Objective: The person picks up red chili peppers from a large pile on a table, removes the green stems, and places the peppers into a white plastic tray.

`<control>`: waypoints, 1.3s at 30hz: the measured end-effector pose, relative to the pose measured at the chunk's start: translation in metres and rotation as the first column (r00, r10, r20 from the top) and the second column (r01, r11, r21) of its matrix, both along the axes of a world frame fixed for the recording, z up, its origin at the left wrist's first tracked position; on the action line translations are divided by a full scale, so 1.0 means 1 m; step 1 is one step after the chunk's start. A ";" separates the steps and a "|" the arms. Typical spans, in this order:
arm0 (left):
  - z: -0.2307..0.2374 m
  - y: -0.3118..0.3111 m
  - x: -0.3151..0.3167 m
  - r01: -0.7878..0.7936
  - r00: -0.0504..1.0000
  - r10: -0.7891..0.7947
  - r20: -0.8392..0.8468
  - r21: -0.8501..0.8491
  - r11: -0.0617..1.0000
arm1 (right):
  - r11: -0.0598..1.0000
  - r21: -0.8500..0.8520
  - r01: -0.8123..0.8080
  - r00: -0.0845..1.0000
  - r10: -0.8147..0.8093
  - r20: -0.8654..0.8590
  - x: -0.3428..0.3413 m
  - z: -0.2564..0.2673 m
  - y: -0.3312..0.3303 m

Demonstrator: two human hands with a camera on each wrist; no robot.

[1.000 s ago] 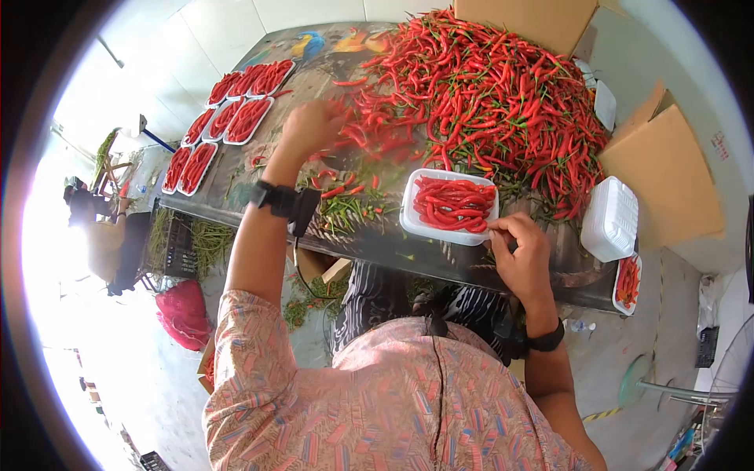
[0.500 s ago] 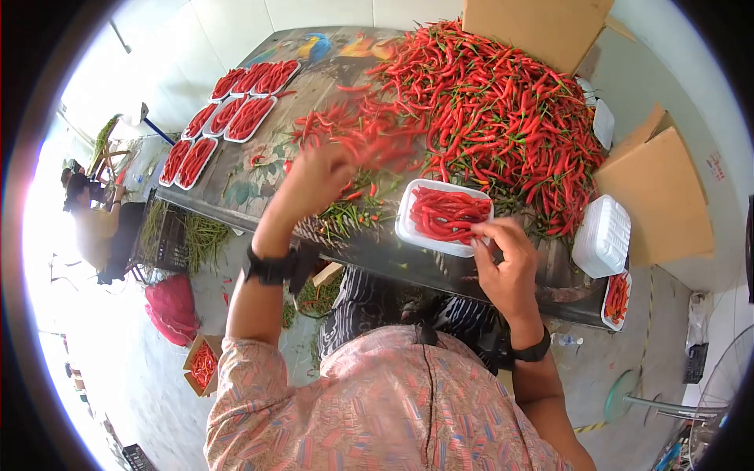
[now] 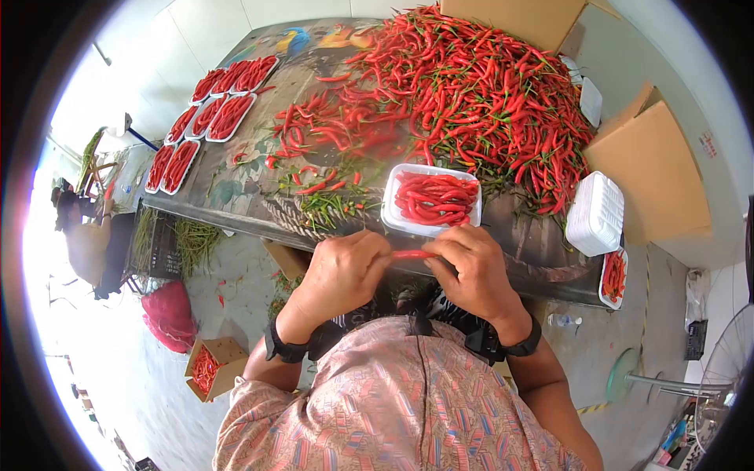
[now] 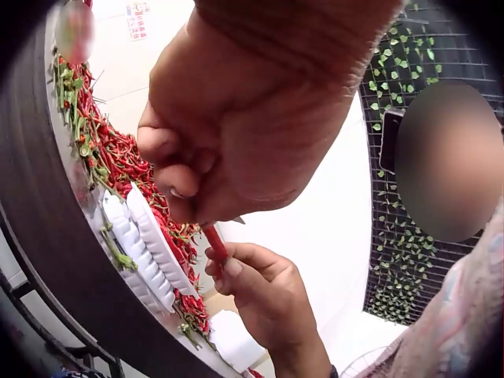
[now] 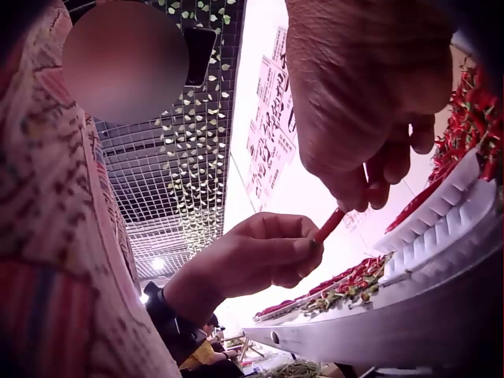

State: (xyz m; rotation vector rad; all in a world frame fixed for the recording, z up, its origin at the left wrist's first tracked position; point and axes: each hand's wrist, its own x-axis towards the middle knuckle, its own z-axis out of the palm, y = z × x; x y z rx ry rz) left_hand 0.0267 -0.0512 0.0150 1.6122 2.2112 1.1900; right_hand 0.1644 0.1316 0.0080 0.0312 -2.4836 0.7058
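In the head view, a red chili pepper (image 3: pixel 410 254) bridges both hands, just above the table's front edge. My left hand (image 3: pixel 345 271) pinches one end of it and my right hand (image 3: pixel 471 271) pinches the other. The right wrist view shows the same chili (image 5: pixel 329 226) between the fingertips of the two hands. A small pointed tip (image 4: pixel 239 220) shows beside the left fingers in the left wrist view. Just beyond the hands sits a white tray (image 3: pixel 389 206) filled with red chilies (image 3: pixel 434 196) laid roughly lengthwise.
A large heap of chilies (image 3: pixel 503 110) covers the table's back right, with loose ones (image 3: pixel 314 129) to its left. Cut green stems (image 3: pixel 326 210) lie near the front edge. Several filled trays (image 3: pixel 181 165) stand at left. Stacked white trays (image 3: pixel 594 213) and a cardboard box (image 3: pixel 656 169) are at right.
My left hand has come back from the loose chilies toward my body and now meets the right hand at a chili. The right hand has drawn off the tray's near corner.
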 end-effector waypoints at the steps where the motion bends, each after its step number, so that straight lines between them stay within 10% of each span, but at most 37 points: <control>1: -0.001 0.002 0.001 -0.030 0.999 0.029 -0.035 -0.005 1.000 | 1.000 0.016 0.003 1.000 -0.003 -0.001 0.001 0.000 0.000; 14: -0.014 0.009 -0.007 -0.409 0.883 0.395 -0.253 0.000 0.913 | 0.998 0.050 0.032 0.994 -0.027 -0.107 0.003 0.012 -0.004; 17: 0.008 0.006 -0.011 -0.239 0.969 0.243 -0.052 0.060 0.969 | 0.997 -0.033 0.068 0.996 -0.070 -0.063 0.005 0.014 0.009; 25: 0.008 0.036 -0.010 0.057 0.989 -0.029 -0.143 0.197 0.979 | 0.989 -0.126 0.071 0.995 -0.079 -0.064 -0.009 0.011 0.016; 39: -0.003 0.055 -0.033 0.011 0.982 0.013 -0.189 0.125 0.992 | 0.980 -0.108 0.169 0.983 -0.175 -0.049 -0.017 0.002 0.051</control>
